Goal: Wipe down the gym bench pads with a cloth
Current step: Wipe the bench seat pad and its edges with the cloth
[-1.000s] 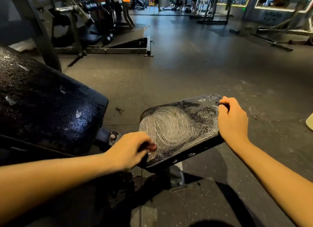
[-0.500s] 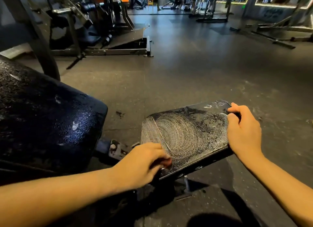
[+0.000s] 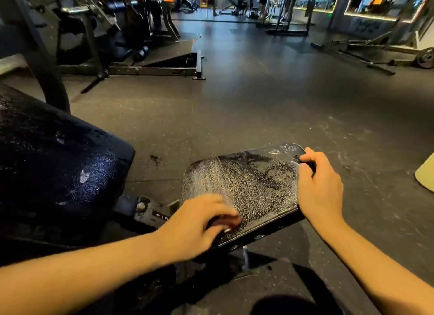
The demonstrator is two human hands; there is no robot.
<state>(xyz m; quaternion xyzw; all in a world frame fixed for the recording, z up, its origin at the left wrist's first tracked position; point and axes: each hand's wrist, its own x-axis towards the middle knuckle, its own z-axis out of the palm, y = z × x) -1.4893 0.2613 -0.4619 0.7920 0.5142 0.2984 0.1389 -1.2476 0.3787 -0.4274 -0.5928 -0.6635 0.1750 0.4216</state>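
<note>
Black cracked vinyl covers the seat pad (image 3: 253, 185), streaked with whitish wipe marks. At its near left corner the blurred left hand (image 3: 195, 223) presses down, its fingers curled over a small reddish cloth (image 3: 231, 220) that is mostly hidden. At the pad's right edge the right hand (image 3: 320, 188) grips the rim. Left of the pad stands the bigger back pad (image 3: 58, 169). Beyond the pad lies grey floor (image 3: 258, 98), then gym machines (image 3: 105, 33).
</note>
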